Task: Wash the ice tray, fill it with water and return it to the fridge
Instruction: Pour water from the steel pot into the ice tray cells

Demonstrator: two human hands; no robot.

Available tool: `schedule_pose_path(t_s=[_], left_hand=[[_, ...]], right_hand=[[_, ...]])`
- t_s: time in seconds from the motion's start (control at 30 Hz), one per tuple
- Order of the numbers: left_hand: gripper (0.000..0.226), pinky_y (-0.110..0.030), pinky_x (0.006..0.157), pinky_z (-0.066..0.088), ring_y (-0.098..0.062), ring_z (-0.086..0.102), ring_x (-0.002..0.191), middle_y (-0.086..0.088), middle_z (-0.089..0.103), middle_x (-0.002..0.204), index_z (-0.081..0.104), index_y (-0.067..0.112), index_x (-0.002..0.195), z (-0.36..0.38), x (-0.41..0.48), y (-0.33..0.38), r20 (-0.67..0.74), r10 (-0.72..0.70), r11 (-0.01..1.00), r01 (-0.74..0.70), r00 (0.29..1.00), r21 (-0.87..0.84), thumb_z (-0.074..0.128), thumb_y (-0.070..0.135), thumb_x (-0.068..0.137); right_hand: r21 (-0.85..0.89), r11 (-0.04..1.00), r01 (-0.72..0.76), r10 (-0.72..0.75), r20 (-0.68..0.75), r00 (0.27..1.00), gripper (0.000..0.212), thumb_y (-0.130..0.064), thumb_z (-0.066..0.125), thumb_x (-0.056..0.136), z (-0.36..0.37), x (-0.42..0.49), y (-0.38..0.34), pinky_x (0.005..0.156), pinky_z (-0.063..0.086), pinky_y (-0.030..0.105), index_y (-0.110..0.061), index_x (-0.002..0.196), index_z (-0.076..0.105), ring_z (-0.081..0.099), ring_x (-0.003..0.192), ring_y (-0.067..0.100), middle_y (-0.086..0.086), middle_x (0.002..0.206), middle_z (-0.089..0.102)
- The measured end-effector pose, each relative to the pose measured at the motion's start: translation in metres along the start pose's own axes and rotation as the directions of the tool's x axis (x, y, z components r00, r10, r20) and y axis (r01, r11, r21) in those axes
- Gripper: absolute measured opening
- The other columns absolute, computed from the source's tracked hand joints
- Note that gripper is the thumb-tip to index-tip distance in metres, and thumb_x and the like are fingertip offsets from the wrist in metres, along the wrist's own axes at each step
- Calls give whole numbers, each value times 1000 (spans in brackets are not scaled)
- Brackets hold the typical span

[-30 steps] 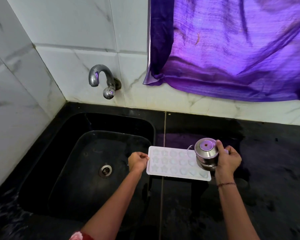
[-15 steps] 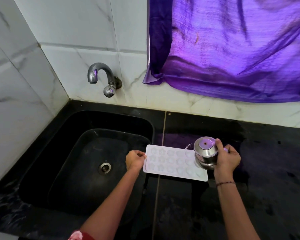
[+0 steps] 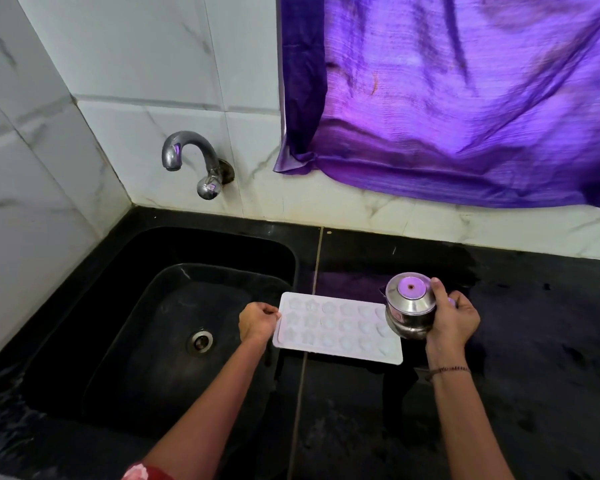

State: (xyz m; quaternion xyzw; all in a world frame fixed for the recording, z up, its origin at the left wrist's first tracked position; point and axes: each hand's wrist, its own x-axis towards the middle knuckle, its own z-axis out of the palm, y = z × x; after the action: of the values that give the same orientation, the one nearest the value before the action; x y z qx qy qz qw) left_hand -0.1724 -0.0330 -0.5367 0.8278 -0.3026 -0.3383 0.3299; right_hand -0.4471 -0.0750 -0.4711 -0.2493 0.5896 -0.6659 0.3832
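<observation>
A white ice tray (image 3: 336,328) with several star-shaped cells is held level above the black counter (image 3: 534,341), just right of the sink. My left hand (image 3: 257,322) grips its left edge. My right hand (image 3: 452,322) holds a small steel pot (image 3: 409,306) tipped on its side over the tray's right end, its base facing the camera. The pot's mouth is hidden, and I cannot make out any water leaving it.
A black sink (image 3: 160,327) with a round drain (image 3: 199,340) fills the left. A chrome tap (image 3: 194,161) juts from the white tiled wall above it. A purple curtain (image 3: 465,98) hangs at the upper right.
The tray and both hands have stayed in place. The pot is tipped slightly further, and the thin stream at its lip seen earlier no longer shows.
</observation>
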Motion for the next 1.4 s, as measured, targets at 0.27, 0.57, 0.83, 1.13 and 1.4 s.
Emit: schedule_pose_path(t_s=[0.27,0.57,0.83,1.13,1.4], left_hand=[[33,-29,80,46,-18,60,109,1,63,122,57,21,125,2,-11,-4,-20,210,960,-202,977,194,55,16,92],[51,-30,115,27,-6,8,146,10,21,157,23,24,149,7,-4,-34,152,548,723,-556,823,410,25,13,100],[49,-35,114,32,-6,7,146,10,23,156,24,23,149,9,1,-39,178,585,714,-606,791,351,26,15,101],[48,-35,113,32,3,1,139,11,24,155,24,25,149,10,2,-41,177,581,723,-604,794,337,25,19,102],[48,-34,112,34,3,2,139,11,22,156,23,25,149,8,0,-40,185,574,732,-601,798,322,26,18,102]], right_hand=[[4,1000,6,-6,-29,1000,50,-15,73,79,0,-2,5,53,37,21,-17,52,31,33,50,7,-14,38,35],[-62,996,59,-63,-71,995,49,-13,72,80,-4,-6,5,42,33,10,-16,54,30,30,39,1,-12,35,33],[-142,983,113,-121,-55,991,49,-12,72,80,-3,-8,11,43,29,12,-14,54,31,27,40,3,-12,36,30],[-182,978,106,-120,-67,991,49,-15,73,80,-3,-7,16,47,32,16,-13,53,32,27,43,4,-11,37,31],[-162,982,93,-108,-88,990,49,-14,73,80,-4,-7,16,47,32,16,-13,53,32,28,43,4,-10,39,32]])
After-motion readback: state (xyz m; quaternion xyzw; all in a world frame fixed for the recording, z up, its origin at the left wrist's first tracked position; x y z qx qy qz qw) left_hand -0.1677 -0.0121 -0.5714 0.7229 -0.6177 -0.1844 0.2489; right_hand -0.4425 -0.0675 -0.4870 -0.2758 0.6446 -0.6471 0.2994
